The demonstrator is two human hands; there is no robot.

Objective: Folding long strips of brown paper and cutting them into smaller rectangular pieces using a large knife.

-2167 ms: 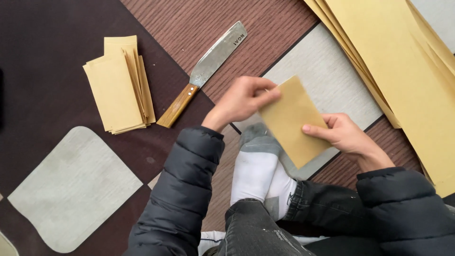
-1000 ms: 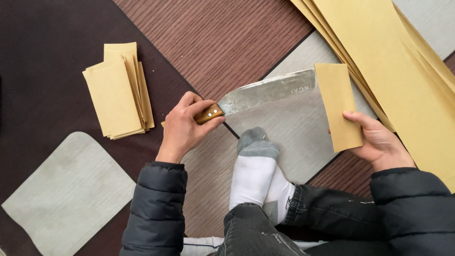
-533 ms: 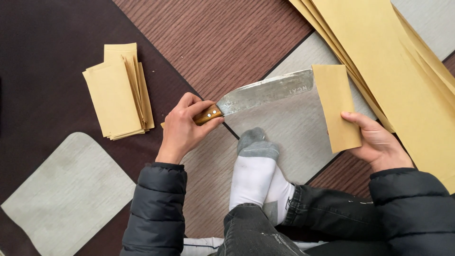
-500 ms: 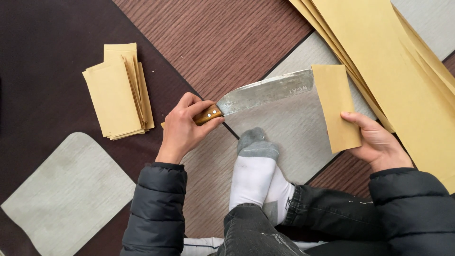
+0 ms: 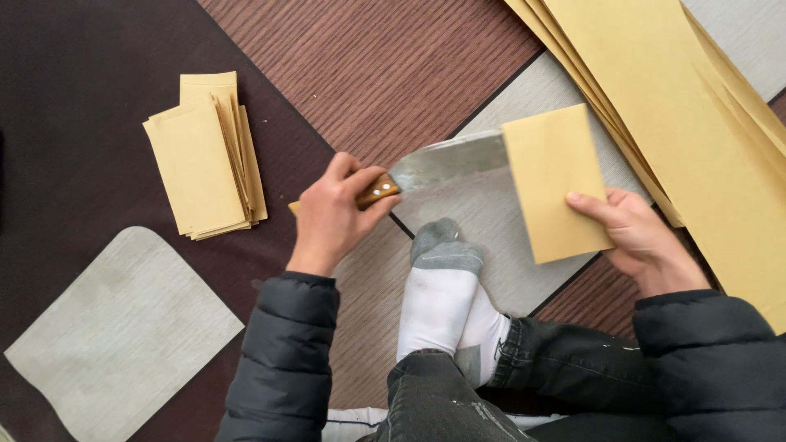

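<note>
The left hand (image 5: 332,214) is closing around the wooden handle of a cleaver (image 5: 442,162), whose broad blade is pointing to the right, its long axis running nearly level across the floor (image 5: 368,65). The blade's far end is slipping behind a folded piece of yellow paper (image 5: 555,182), so the paper is lying directly right of the left hand, at the blade's tip. The right hand (image 5: 639,237) is gripping that paper by its lower right edge, thumb on top, and is the nearer hand to it. The paper is standing with its long axis roughly crosswise to the blade. One cleaver is showing, one held paper, one stack of cut pieces (image 5: 205,155) at the left, and one pile of large sheets (image 5: 696,106) at the upper right. A socked foot (image 5: 438,286) is resting just below the blade.
</note>
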